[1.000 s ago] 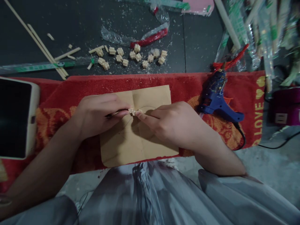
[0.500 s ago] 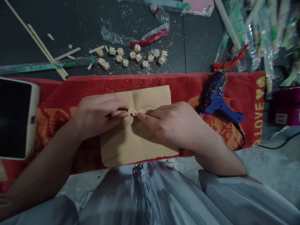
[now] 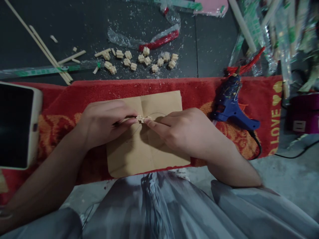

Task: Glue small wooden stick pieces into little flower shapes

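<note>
A small cluster of pale wooden stick pieces (image 3: 141,118) sits between my two hands on a tan sheet of paper (image 3: 147,146). My left hand (image 3: 104,121) pinches the cluster from the left with closed fingers. From the right, my right hand (image 3: 184,131) presses its fingertips against the same cluster. The paper lies on a red towel (image 3: 196,91) across my lap, with a faint curved pencil line drawn on it.
Several similar wooden clusters (image 3: 139,59) lie on the dark floor beyond the towel, with long sticks (image 3: 40,44) and plastic wrappers (image 3: 154,38). A blue glue gun (image 3: 231,106) rests on the towel at right. At left lies a white phone (image 3: 17,124).
</note>
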Available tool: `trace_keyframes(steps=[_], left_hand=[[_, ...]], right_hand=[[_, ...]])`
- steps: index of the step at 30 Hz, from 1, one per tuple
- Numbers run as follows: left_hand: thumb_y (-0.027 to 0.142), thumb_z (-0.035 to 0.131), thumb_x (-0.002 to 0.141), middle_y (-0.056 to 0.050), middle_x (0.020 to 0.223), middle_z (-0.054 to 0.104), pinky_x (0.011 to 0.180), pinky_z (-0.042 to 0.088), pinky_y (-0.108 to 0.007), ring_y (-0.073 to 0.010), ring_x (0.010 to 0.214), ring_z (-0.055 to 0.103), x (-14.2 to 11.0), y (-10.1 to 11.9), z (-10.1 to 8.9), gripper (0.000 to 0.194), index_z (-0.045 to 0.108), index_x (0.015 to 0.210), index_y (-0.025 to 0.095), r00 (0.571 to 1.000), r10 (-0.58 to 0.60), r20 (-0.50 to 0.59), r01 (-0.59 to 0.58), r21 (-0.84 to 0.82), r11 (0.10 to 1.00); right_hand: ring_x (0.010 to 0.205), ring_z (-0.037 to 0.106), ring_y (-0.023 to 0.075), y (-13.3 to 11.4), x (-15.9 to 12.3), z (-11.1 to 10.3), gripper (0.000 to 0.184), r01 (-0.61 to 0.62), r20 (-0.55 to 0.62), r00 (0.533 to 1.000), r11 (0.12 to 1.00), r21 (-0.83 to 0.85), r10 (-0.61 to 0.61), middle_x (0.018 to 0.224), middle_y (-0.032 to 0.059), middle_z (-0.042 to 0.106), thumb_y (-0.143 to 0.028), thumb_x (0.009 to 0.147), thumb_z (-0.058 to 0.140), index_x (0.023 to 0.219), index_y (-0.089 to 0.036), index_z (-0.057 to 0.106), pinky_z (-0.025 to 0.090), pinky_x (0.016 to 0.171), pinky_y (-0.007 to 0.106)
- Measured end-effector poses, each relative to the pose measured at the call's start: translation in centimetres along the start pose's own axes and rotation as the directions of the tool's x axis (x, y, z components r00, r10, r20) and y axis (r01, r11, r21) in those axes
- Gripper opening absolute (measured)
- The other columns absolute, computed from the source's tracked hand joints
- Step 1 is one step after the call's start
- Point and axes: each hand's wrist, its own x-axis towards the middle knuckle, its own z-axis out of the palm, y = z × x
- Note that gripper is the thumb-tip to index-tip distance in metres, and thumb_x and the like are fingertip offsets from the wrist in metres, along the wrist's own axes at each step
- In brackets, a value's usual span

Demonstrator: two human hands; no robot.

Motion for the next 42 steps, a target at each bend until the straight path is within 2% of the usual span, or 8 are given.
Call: trace_keyframes(steps=[7,12,22,27,35,42], left_hand=[[0.043,0.045,0.101,0.000,0.075,0.068,0.056,0.037,-0.026,-0.0129,0.070,0.061,-0.06,0.05,0.16,0.036,0.070,0.091,0.020,0.999,-0.038,0.015,0.037,0.017,0.999],[0.043,0.044,0.101,0.000,0.073,0.068,0.056,0.037,-0.026,-0.0130,0.070,0.062,0.00,0.02,0.18,0.035,0.070,0.090,0.021,0.999,-0.033,0.012,0.033,0.013,0.999],[0.038,0.058,0.096,0.001,0.072,0.067,0.054,0.037,-0.023,-0.0105,0.064,0.058,0.31,0.37,0.10,0.022,0.069,0.089,0.020,0.998,-0.030,-0.055,0.030,-0.007,1.000],[0.042,0.054,0.098,0.001,0.072,0.069,0.056,0.039,-0.022,-0.0102,0.067,0.061,0.30,0.45,0.19,0.028,0.069,0.085,0.021,0.997,-0.049,-0.058,0.048,-0.024,0.999],[0.046,0.050,0.099,0.001,0.067,0.066,0.055,0.037,-0.026,-0.0120,0.064,0.059,-0.02,0.30,0.28,0.037,0.068,0.080,0.019,0.999,-0.038,-0.024,0.039,0.036,0.999],[0.034,0.055,0.095,0.002,0.069,0.067,0.053,0.036,-0.025,-0.0117,0.066,0.060,0.01,0.48,0.18,0.022,0.070,0.087,0.021,0.999,-0.036,-0.033,0.037,0.013,0.999]], right_hand=[[0.065,0.061,0.0134,-0.02,0.00,0.03,0.042,-0.003,-0.005,1.000,1.000,-0.019,0.003,0.085,0.0084,0.076,-0.016,0.101,0.030,0.118,-0.013,0.069,0.024,0.054,0.028],[0.064,0.060,0.0130,-0.03,-0.02,-0.02,0.041,-0.004,-0.006,1.000,1.000,-0.014,0.004,0.085,0.0087,0.075,-0.014,0.099,0.033,0.120,-0.013,0.068,0.028,0.056,0.027],[0.064,0.060,0.0126,-0.04,0.01,-0.11,0.040,-0.008,0.000,1.000,1.000,-0.003,0.008,0.085,0.0088,0.076,-0.014,0.099,0.034,0.122,-0.013,0.068,0.028,0.056,0.027],[0.063,0.060,0.0125,-0.02,-0.03,0.10,0.040,-0.002,-0.028,1.000,1.000,-0.002,0.002,0.083,0.0086,0.076,-0.015,0.100,0.033,0.118,-0.013,0.069,0.027,0.055,0.028],[0.065,0.061,0.0136,-0.07,0.10,-0.07,0.042,-0.009,0.008,1.000,1.000,0.001,0.009,0.085,0.0091,0.076,-0.015,0.100,0.032,0.120,-0.013,0.069,0.028,0.056,0.027],[0.065,0.061,0.0133,-0.10,0.06,-0.08,0.043,-0.011,0.010,1.000,1.000,-0.008,0.011,0.086,0.0089,0.076,-0.017,0.101,0.031,0.122,-0.013,0.068,0.027,0.056,0.027]])
